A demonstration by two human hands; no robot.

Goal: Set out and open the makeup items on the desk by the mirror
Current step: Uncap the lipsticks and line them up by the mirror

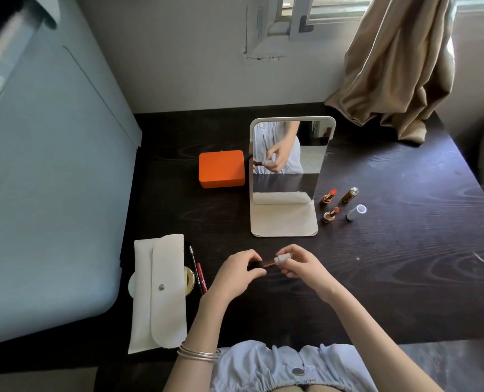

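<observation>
While both hands meet over the near middle of the desk, notes from the head view, the only one:

Desk: dark wood-grain desk top (376,278), matte, flat.
Held item: small lipstick-like tube (274,261) with a white cylindrical end, a coppery middle and a black end, lying level between the two hands just above the desk.
Left hand: left hand (238,271) curls its fingers round the tube's black end; thin silver bangles (198,355) on that forearm.
Right hand: right hand (300,264) pinches the white end between thumb and fingertips.
Mirror: white-framed rectangular standing mirror (288,162), rounded corners, on a flat pale base; it reflects the hands and tube.
Right of mirror: two open gold-cased lipsticks, one red-orange (329,197), one coral (330,215), a gold cap (349,195), a white cylindrical cap (356,212), all upright, near one another.
Left of mirror: orange rounded box (221,168), smooth, lid on.
Near left: white soft pouch (160,292) with a snap flap; beside it a slim black pencil (194,267) touching a red pencil (201,277); a round gold compact (189,280) partly under the pouch.
Far right: tan crumpled curtain (399,75) resting on the desk corner.
</observation>
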